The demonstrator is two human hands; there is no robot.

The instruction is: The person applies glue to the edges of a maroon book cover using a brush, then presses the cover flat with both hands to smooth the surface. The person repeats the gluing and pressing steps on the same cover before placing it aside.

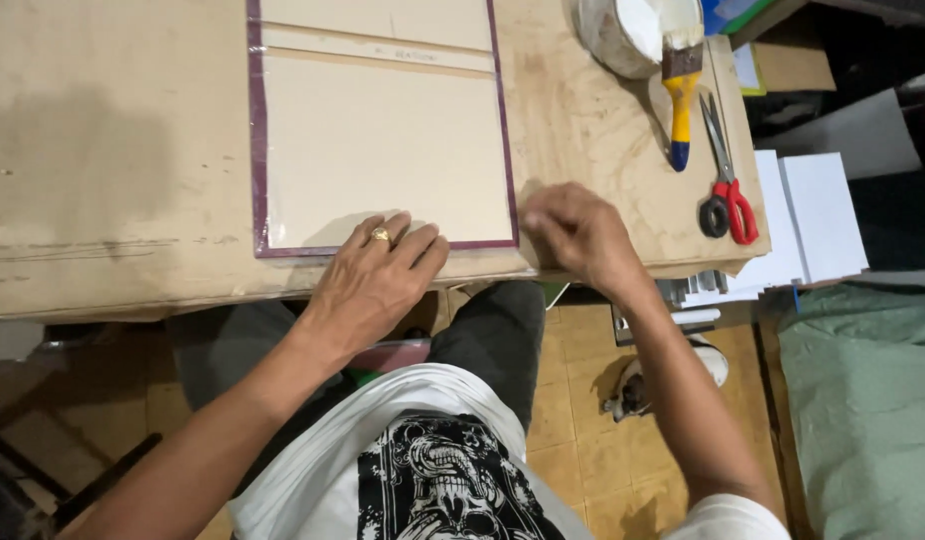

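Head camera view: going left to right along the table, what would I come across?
Left hand on the purple-edged cover board → right hand → yellow-handled brush → red-handled scissors → white sheets.

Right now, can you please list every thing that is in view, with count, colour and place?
board panels: three, cream, on purple sheet, table centre
purple sheet: one, under panels
table: one, light wood
paintbrush: one, yellow and blue handle, leaning on pot
pot: one, white, top right
scissors: one, red handles, table right
white sheets: stack, right of table
left hand: flat on panel's near edge, gold ring
right hand: at sheet's near right corner
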